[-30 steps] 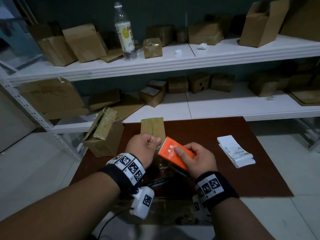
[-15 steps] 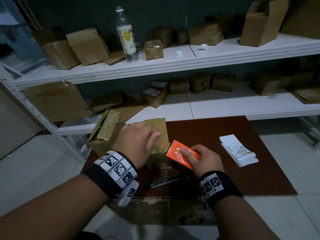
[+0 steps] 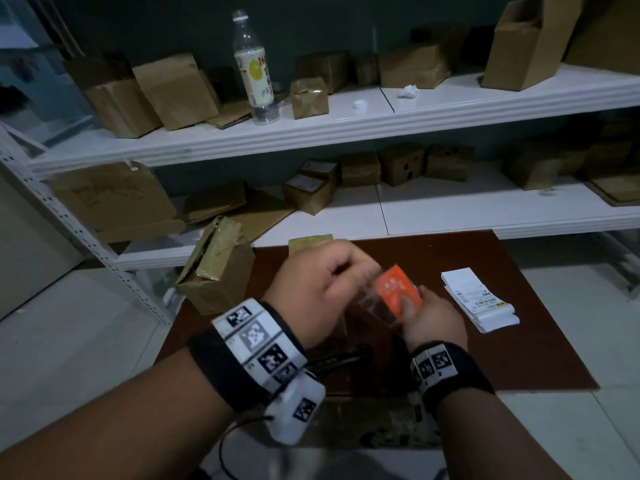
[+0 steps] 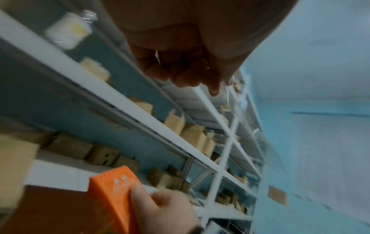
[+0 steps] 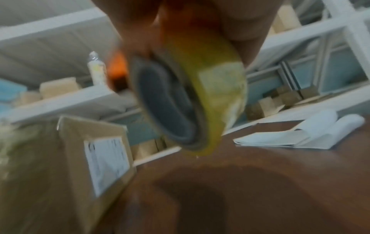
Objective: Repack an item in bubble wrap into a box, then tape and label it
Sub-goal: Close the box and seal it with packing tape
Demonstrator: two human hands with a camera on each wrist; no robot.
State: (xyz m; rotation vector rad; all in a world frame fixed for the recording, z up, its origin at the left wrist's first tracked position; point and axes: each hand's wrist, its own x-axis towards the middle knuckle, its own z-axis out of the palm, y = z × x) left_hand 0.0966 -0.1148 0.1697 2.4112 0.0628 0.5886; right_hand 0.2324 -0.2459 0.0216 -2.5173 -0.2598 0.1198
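My right hand (image 3: 415, 306) grips a roll of yellowish clear tape (image 5: 210, 95) fitted with an orange cutter (image 3: 394, 289), held above the brown table (image 3: 519, 341). My left hand (image 3: 363, 271) has its fingers curled at the cutter's left edge and pinches the loose end of the clear tape strip (image 3: 374, 303). The left wrist view shows the orange cutter (image 4: 114, 194) under the right thumb. A small taped cardboard box (image 3: 308, 242) stands on the table just behind my left hand, mostly hidden. The picture is blurred by motion.
A larger taped box (image 3: 214, 271) sits at the table's left corner. A stack of white labels (image 3: 478, 299) lies to the right. A black pen-like tool (image 3: 339, 362) lies near my wrists. White shelves (image 3: 450, 209) behind hold several boxes and a bottle (image 3: 252, 64).
My left hand left the small box, came back to the orange cutter and now pinches the tape end. My right hand has lifted and tilted the roll a little.
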